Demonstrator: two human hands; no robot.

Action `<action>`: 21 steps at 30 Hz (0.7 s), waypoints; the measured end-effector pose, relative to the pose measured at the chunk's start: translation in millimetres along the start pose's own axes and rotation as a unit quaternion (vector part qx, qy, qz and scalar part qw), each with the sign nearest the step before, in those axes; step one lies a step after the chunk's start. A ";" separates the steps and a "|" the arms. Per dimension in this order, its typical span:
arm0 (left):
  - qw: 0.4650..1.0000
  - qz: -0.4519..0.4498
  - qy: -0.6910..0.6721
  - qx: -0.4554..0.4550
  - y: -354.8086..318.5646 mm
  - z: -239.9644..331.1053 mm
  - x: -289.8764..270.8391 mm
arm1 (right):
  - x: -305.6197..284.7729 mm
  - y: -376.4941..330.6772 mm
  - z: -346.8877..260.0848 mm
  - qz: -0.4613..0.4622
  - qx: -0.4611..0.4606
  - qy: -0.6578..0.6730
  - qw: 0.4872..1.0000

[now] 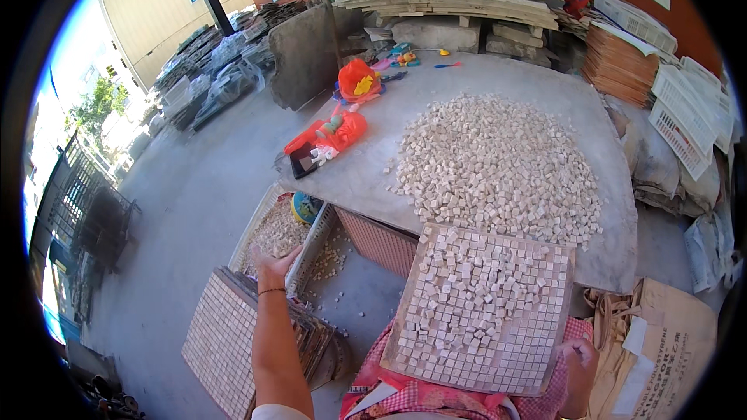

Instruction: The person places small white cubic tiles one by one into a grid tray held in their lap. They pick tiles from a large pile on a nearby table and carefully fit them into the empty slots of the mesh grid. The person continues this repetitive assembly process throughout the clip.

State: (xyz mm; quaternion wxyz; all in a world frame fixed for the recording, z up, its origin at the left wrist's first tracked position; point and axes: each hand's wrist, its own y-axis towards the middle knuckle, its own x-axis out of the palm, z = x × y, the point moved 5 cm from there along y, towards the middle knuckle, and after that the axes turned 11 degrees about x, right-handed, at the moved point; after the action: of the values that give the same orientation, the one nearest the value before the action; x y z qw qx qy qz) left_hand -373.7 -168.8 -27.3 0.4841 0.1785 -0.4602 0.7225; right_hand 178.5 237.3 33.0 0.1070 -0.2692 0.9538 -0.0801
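Note:
My left hand [274,266] reaches over the near edge of a white plastic crate [317,243] filled with small pale stone pieces [282,227]. Its thumb and fingers are spread apart, and the fingertips are at the pieces. On my lap rests a square board [405,327] with a grid of small slots. Many slots hold pale stone cubes [513,358], while other cubes [475,280] lie loose and tilted on top. At the board's right edge my right hand [578,359] has its fingers curled; what they hold, if anything, is hidden.
A heap of loose stone cubes [498,163] covers much of the stone table [350,175] ahead. Red plastic bags [342,132] and toys lie at its left. Filled boards [222,334] are stacked at my left. A brown paper sack [661,350] stands at my right.

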 end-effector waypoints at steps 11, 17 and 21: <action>0.743 -0.447 0.485 0.115 -99.6 -155.4 70.1 | -0.9 7.5 22.1 0.020 0.029 -0.011 0.999; 0.259 -0.734 0.556 0.291 -304.1 -272.1 77.8 | -10.5 5.5 23.1 0.078 -0.016 -0.078 0.994; 0.116 -0.752 0.587 0.277 -357.2 -322.2 61.6 | -14.4 -1.9 27.1 0.112 -0.019 -0.091 0.989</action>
State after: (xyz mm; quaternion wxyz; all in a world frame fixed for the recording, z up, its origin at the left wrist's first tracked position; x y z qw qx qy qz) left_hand -33.4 172.6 26.6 0.8199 0.0771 0.5653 -0.0477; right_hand 198.1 240.7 9.6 0.1966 -0.1685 0.9656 -0.0247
